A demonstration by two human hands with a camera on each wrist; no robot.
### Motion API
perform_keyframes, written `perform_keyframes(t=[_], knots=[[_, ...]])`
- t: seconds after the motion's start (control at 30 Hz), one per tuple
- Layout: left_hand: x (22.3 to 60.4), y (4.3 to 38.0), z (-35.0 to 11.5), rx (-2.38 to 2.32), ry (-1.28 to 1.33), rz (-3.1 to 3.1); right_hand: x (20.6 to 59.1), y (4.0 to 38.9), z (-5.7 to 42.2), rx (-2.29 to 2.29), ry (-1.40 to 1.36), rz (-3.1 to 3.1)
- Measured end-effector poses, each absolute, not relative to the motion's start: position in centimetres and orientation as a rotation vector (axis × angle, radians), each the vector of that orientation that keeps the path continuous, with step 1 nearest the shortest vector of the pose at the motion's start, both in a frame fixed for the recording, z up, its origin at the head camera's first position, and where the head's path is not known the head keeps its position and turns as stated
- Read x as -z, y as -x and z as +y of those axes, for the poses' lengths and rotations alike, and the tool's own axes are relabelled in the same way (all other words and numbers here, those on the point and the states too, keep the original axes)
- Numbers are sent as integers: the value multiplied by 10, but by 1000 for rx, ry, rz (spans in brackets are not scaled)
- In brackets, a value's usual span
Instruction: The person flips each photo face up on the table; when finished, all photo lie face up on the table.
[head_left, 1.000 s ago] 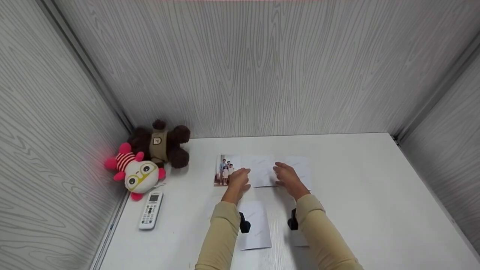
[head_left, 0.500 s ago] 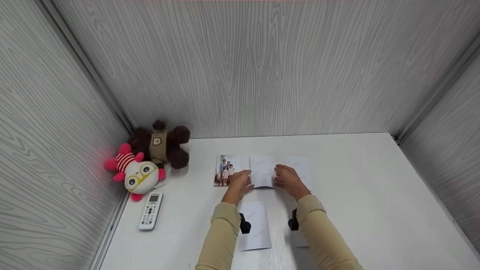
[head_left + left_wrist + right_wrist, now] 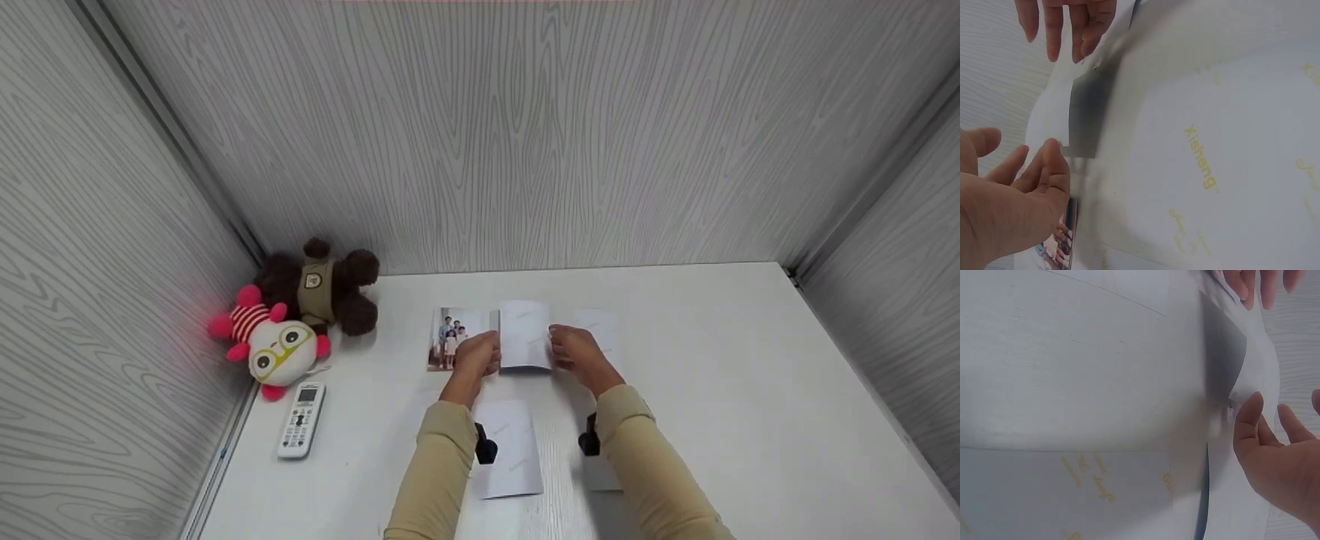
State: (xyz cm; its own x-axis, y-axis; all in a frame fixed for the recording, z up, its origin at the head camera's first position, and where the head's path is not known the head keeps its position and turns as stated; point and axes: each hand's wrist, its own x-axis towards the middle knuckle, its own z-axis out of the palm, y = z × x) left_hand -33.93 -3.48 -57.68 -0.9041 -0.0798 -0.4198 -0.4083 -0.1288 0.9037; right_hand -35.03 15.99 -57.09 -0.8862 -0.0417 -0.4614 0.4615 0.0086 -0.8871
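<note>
Both hands hold a photo print, white backing up, just above the table at the middle of the far row. My left hand pinches its left edge between thumb and fingers. At the right edge my right hand pinches it too. The print bows slightly, and its shadow shows below it in both wrist views. Left of it lies a family photo, picture up, partly covered by my left hand. Beyond my right hand is another white-backed print, partly hidden.
Nearer the body lie a white-backed print with faint yellow lettering and another print partly under the right sleeve. At the left sit a brown plush toy, a pink-and-white plush toy and a white remote control.
The hands have closed in on the middle print's side edges and taken hold. It has risen off the table and shifted slightly away from the body.
</note>
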Motion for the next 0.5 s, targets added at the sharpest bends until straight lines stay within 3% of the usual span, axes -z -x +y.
perform_keyframes(t=[0.5], knots=[[568, 339, -40, -1959, 471, 2249, 564, 346, 163, 1949, -344, 1971]])
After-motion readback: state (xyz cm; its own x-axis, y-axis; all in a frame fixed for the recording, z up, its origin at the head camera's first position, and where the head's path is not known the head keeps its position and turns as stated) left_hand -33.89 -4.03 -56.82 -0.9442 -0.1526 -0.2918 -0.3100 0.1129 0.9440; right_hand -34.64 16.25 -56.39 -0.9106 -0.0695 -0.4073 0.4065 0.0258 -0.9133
